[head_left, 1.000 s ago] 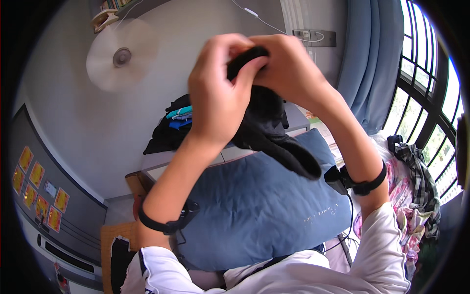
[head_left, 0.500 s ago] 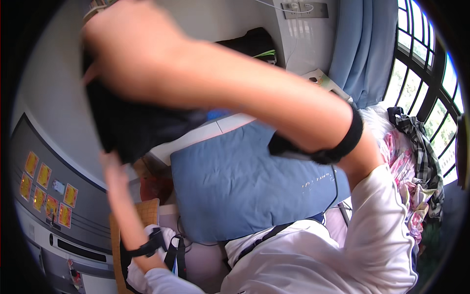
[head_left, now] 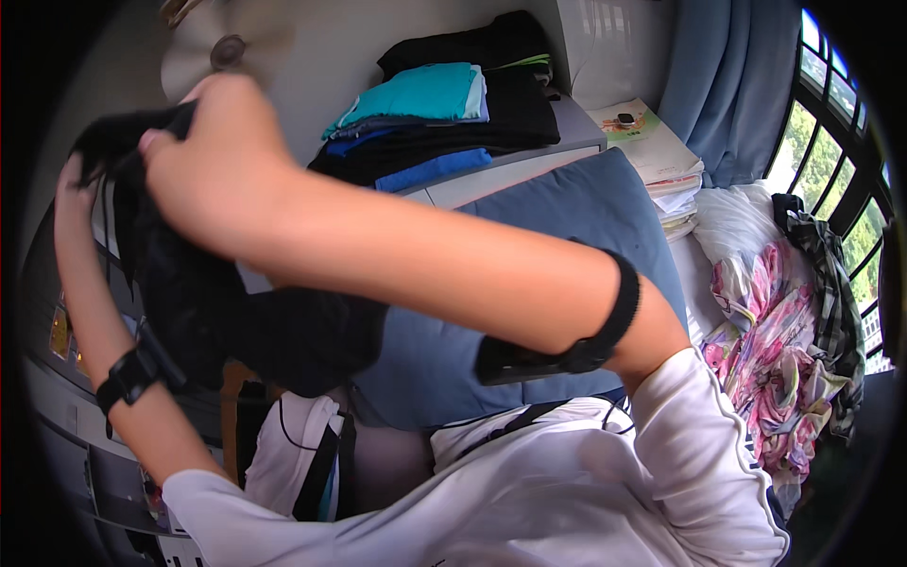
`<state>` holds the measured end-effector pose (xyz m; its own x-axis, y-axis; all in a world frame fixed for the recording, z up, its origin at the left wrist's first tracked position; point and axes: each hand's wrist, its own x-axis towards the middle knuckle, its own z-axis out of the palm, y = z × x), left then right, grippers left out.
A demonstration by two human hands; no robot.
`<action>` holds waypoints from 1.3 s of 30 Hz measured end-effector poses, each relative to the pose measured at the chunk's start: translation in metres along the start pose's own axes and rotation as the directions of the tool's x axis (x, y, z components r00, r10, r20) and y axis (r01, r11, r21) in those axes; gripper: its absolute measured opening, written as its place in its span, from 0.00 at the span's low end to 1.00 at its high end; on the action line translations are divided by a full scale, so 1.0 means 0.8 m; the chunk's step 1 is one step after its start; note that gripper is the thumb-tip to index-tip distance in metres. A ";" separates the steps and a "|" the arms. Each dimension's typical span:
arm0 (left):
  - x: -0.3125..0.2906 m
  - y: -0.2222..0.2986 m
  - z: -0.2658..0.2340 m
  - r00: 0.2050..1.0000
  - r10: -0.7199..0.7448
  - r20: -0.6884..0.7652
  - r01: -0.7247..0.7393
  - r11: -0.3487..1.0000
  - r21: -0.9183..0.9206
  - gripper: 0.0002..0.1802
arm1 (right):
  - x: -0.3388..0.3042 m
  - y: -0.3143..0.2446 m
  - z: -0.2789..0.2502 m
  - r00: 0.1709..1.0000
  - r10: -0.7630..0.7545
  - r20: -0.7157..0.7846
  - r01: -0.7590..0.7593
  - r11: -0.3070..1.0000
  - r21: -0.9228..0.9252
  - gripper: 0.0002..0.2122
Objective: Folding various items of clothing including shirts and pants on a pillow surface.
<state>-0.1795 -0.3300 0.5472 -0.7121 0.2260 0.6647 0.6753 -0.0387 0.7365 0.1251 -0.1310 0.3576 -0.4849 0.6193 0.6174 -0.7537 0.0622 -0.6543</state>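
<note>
A piece of black clothing hangs in loose folds between my raised hands on the left side of the view; its exact kind cannot be made out. My right hand is closed on its upper edge, thumb against the cloth. At the far left, my left hand grips another part of the upper edge, fingers partly hidden by the fabric and blurred. The cloth drops past my right forearm, and its lower part hangs in front of a blue-grey quilted pad.
Folded clothes, with a teal one on top, lie on a grey-white cabinet at the back. A fan stands far left. Papers are stacked near the curtain. Floral bedding lies by the barred window at right.
My left hand has risen and moved outward to the left, while my right hand is lower. The black clothing now hangs longer and more open. The folded stack has come into clearer view.
</note>
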 end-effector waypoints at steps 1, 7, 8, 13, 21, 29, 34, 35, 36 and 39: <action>0.011 -0.004 0.066 0.994 0.002 0.111 0.007 0.997 -0.076 0.15 | -0.009 -0.011 -0.035 0.985 0.167 0.048 -0.172 0.975 0.141 0.13; -0.158 -0.052 0.504 0.528 -0.176 0.831 0.594 0.776 -0.213 0.22 | -0.121 -0.076 -0.262 0.922 0.334 -0.197 -0.267 0.915 0.303 0.14; -0.237 -0.070 0.559 0.548 0.020 0.836 0.477 0.814 -0.332 0.31 | -0.145 -0.071 -0.296 0.923 0.270 -0.275 -0.207 0.949 0.238 0.15; -0.437 -0.148 0.540 -0.081 0.203 0.976 -0.313 0.924 -0.218 0.41 | -0.260 -0.020 -0.458 0.552 0.424 -0.718 -0.476 0.867 0.147 0.16; -0.489 -0.331 0.227 0.460 -0.385 0.801 -0.054 0.888 0.457 0.56 | -0.328 -0.037 -0.579 0.535 0.574 -0.620 -0.759 0.649 -0.054 0.17; -0.550 -0.471 0.088 0.659 -0.398 0.638 0.196 0.910 0.365 0.35 | -0.147 0.023 -0.627 0.910 0.114 -0.398 -0.414 0.301 -0.859 0.25; -0.514 -0.520 0.108 0.636 -0.433 0.639 0.148 0.881 0.449 0.24 | -0.030 0.088 -0.631 0.982 0.139 -0.127 -0.120 -0.054 -0.991 0.33; -0.506 -0.519 0.111 0.554 -0.472 0.686 0.268 0.881 0.390 0.25 | -0.020 0.099 -0.628 0.972 0.195 -0.130 -0.082 -0.235 -0.969 0.34; -0.495 -0.515 0.115 0.467 -0.530 0.708 0.393 0.841 0.371 0.26 | -0.009 0.098 -0.627 0.940 0.248 -0.234 -0.184 -0.210 -0.960 0.35; -0.443 -0.481 0.113 0.438 -0.475 0.763 0.068 0.864 0.499 0.22 | 0.017 0.084 -0.629 0.780 0.580 -0.233 -0.225 -0.087 -0.970 0.33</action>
<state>-0.1694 -0.3077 0.0170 -0.4857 0.8604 -0.1543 0.6310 0.4673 0.6193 0.2909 0.2754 0.1026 -0.7125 0.7017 0.0003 0.6053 0.6148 -0.5057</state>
